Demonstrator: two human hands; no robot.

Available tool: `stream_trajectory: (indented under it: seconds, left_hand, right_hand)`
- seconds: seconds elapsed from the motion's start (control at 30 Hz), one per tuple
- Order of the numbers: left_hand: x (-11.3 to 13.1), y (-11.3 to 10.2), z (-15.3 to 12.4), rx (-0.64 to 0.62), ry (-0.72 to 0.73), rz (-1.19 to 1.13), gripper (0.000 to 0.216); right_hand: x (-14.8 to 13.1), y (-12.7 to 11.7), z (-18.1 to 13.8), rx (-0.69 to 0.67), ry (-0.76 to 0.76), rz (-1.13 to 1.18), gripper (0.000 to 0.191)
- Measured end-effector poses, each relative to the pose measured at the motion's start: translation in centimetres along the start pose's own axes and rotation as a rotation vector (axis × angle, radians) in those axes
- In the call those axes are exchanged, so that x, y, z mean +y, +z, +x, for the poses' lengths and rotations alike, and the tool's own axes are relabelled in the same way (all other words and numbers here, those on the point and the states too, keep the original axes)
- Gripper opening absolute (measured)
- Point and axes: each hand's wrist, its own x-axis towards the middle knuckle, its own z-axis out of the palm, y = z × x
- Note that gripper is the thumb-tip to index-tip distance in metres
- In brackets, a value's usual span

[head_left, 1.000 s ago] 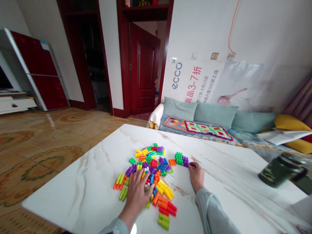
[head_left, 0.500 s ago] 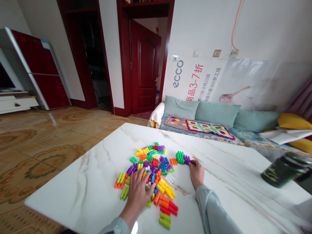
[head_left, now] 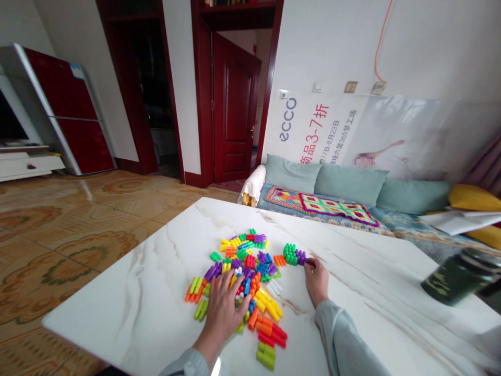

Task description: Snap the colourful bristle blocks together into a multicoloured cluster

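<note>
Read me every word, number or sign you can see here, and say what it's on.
"ecco": white banner behind the sofa.
"商品3-7折": same banner, in red.
"7日-8月23日": same banner, its start cut off.
Smaller line beneath that: too blurred to read.
Sticker on the red cabinet: too small to read.
Toy blocks and dark mug: no print visible.

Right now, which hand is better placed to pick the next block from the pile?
Likely left: the left hand rests on the block pile; the right hand touches the green-and-purple assembly beside it.
</note>
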Motion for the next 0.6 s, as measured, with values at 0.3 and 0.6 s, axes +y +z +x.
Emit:
stream_trajectory:
  seconds: [0.3, 0.6]
  left_hand:
    - [0.0, 0.0, 0.0, -0.011, -0.016, -0.007, 0.045]
    - [-0.2, 0.1, -0.1, 0.020, 0.003, -0.002, 0.045]
  right_hand:
    - [-8.6, 1.9, 0.3, -0.219, -0.344, -0.006, 0.030]
    - [-13.5, 10.9, 4.4, -0.552, -0.212, -0.190, 0.056]
